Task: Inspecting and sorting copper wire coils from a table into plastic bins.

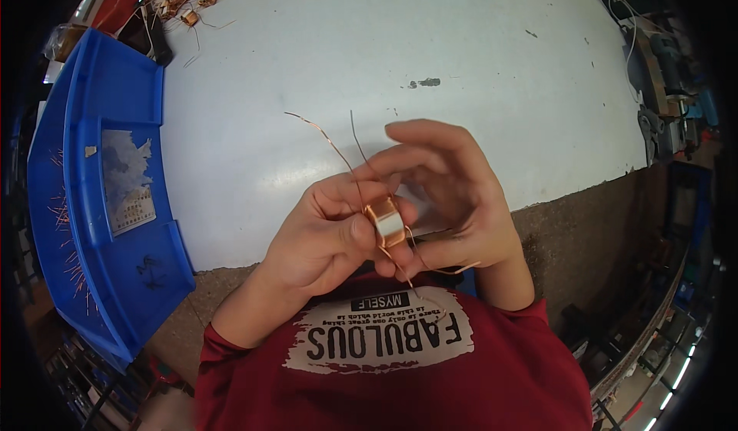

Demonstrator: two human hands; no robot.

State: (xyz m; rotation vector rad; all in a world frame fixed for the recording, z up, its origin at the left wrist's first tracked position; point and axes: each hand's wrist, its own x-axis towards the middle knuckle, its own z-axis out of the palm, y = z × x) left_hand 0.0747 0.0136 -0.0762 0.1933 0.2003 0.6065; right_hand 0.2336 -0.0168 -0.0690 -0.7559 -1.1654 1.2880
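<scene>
A small copper-wire coil (387,222), wrapped round its middle with a pale band, is pinched between the thumb and fingers of my left hand (327,235). Thin copper leads stick out of it, two toward the far side and others toward my body. Close on the coil's right, my right hand (473,204) is curved with its thumb and forefinger apart. I see nothing gripped in it; some of its fingertips are partly hidden behind the coil.
Under my hands is the near edge of a white worktable (538,123). A blue bin (84,277) with copper wire scraps stands at the left. Several similar coils (190,17) lie at the far left. Tools and cables (667,69) line the right edge.
</scene>
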